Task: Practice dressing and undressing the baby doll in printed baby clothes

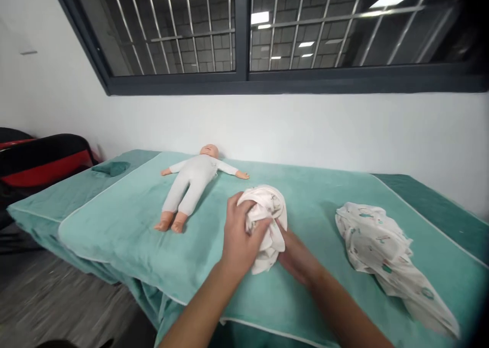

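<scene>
Both my hands grip a bunched white cloth (pixel 269 205) with a small print, just above the green bed cover. My left hand (pixel 239 233) is closed on its left side, fingers over the top and thumb across the front. On the right, my right hand (pixel 298 256) holds the cloth from below, its fingers mostly hidden behind the folds. Beyond them to the left, a baby doll (pixel 196 175) in a white suit lies on its back with arms spread and bare feet towards me. What the bunched cloth is, I cannot make out.
A crumpled white printed cloth (pixel 378 241) lies to the right on the green bed cover (pixel 126 231). Behind the bed is a white wall with a barred window (pixel 240 37). Black and red chairs (pixel 46 159) stand at the left.
</scene>
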### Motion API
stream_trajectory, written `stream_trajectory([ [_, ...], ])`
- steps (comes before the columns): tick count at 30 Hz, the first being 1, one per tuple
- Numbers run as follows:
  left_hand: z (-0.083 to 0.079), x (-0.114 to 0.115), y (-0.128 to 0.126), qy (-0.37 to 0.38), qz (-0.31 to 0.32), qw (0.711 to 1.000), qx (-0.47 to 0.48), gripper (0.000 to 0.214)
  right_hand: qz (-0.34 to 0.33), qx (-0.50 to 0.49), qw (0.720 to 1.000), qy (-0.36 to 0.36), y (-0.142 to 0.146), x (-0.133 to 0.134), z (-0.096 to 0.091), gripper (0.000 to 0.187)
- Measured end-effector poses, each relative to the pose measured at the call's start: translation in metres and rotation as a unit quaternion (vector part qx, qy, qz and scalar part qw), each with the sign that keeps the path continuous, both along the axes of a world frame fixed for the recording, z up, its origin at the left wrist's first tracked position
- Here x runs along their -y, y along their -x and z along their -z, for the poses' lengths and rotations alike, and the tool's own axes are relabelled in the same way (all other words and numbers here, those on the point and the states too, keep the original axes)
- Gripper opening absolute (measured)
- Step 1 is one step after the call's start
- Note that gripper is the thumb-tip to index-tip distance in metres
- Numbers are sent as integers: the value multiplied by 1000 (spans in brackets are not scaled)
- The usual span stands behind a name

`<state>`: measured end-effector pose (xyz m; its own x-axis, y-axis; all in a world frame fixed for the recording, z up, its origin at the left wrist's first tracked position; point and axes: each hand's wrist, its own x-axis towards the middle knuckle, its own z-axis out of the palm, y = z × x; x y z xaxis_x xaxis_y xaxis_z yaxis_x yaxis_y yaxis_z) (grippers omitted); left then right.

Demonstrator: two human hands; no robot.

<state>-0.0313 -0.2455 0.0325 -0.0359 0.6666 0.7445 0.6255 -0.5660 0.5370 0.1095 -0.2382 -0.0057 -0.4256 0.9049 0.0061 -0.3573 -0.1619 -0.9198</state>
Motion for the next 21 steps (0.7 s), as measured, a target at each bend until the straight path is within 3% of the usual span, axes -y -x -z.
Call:
stream_trajectory([
  [3, 35, 32, 27, 55, -45, 992, -107, 55, -13, -176, 980, 90, 49, 18, 18, 67],
  [5, 58, 53, 56, 69, -107, 984, -124, 45, -51, -228, 965, 116, 83, 30, 23, 70],
  [8, 85, 91, 106, 110, -244, 963, -30, 48, -153, -221, 955, 125, 133, 55, 31, 66],
  [11, 106, 138, 149, 184, -347, 916, 82, 56, -269, -136, 948, 103, 162, 86, 52, 69],
  [15, 144, 213, 190, 355, -458, 808, 101, 78, -335, -1, 940, 58, 154, 117, 106, 67],
  [17, 171, 253, 207, 454, -478, 747, 81, 83, -315, 48, 944, 89, 137, 124, 138, 64],
  [19, 200, 288, 221, 496, -479, 724, 37, 81, -275, 84, 947, 145, 115, 129, 166, 63],
  [21, 223, 313, 233, 547, -472, 691, -34, 61, -213, 96, 951, 201, 95, 132, 186, 62],
])
